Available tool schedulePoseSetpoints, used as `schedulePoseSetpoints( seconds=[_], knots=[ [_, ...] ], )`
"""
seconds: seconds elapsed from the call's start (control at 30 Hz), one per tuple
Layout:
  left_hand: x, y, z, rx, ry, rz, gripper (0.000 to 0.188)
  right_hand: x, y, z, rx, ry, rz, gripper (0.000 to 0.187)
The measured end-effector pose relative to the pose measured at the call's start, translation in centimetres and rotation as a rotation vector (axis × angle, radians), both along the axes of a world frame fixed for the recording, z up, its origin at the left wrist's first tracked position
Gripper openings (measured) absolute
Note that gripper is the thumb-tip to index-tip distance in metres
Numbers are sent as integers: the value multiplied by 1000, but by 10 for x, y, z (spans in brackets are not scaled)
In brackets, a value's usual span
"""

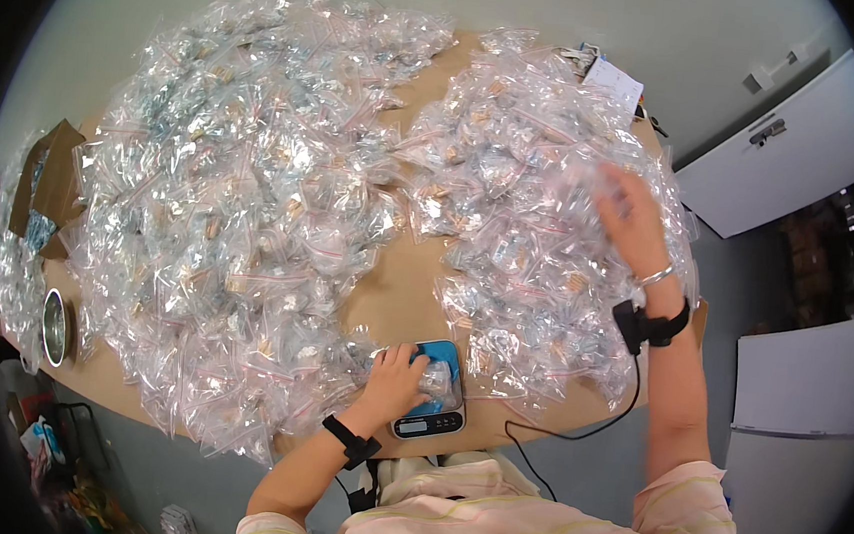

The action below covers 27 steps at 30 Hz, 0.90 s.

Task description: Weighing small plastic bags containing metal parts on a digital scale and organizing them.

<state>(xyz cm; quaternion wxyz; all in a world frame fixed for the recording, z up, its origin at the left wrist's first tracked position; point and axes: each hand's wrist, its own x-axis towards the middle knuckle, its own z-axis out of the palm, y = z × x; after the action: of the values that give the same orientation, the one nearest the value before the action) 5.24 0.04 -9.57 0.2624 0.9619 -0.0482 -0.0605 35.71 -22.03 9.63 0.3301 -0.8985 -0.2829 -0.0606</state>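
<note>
- Left hand [393, 380] rests on a small clear bag [435, 378] that lies on the scale [434, 393]; fingers [410, 358] curled loosely over the bag's left edge, pressing it down rather than pinching.
- Scale: small, blue platform, grey front with a display, at the near edge of the worktop [400, 295], right in front of the person.
- Right hand [631, 223] is up over the right pile of bags [541, 226], palm down, blurred; fingers spread into the pile, cannot tell if they've closed on a bag.
- Both wrists carry black bands; a thin black cable [574, 434] runs from the right one down over the worktop edge.
- Left pile of bags [242, 192] is the larger, covers most of the left half of the worktop; bare brown strip between the two piles.
- Bags are clear zip type with small tan and metal parts inside; contents too small to identify.
- Metal bowl [55, 326] at the far-left worktop edge, open cardboard box [47, 182] behind it.
- White cabinets [788, 145] off to the right.
</note>
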Motion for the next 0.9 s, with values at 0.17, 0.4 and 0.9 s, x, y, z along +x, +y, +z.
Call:
schedulePoseSetpoints(
  seconds=[0.17, 0.4, 0.9],
  knots=[
    [22, 18, 8, -126, 18, 45, 61, 40, 9, 25, -134, -519, -150, 52],
    [17, 45, 2, -2, 191, 209, 47, -68, 19, -43, -120, 14, 341, 43],
    [-128, 46, 55, 29, 301, 559, 34, -134, 28, -102, -390, 328, 890, 43]
  ],
)
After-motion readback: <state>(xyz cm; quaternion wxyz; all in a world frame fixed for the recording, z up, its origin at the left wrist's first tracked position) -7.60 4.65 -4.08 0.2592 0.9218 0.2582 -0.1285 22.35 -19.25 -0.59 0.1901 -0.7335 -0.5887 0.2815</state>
